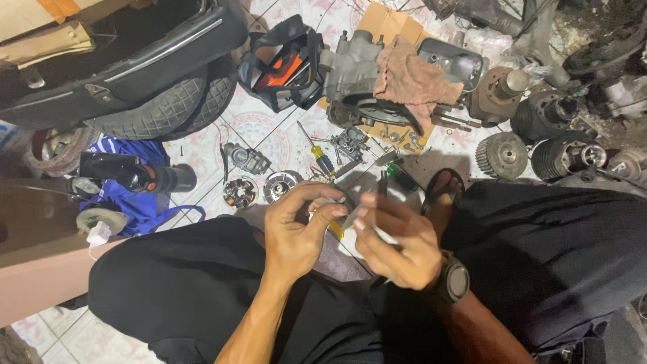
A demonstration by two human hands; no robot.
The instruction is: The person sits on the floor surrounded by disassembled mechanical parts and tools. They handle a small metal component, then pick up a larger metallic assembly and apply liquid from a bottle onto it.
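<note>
My left hand [296, 226] and my right hand [397, 236] meet between my knees, both pinching a small grey metal part [350, 217] with a bit of yellow below it. A white cloth or paper shows under my right fingers. A dark watch [453, 280] sits on my right wrist. What exactly the part is stays hidden by my fingers.
On the tiled floor ahead lie an engine block [354, 74] with a pink rag [411, 81] on cardboard, a carburettor [246, 158], a yellow-handled screwdriver [315, 154], round stator parts [280, 185], finned cylinders [559, 135], a scooter tyre [168, 108], and a blue cloth [131, 195].
</note>
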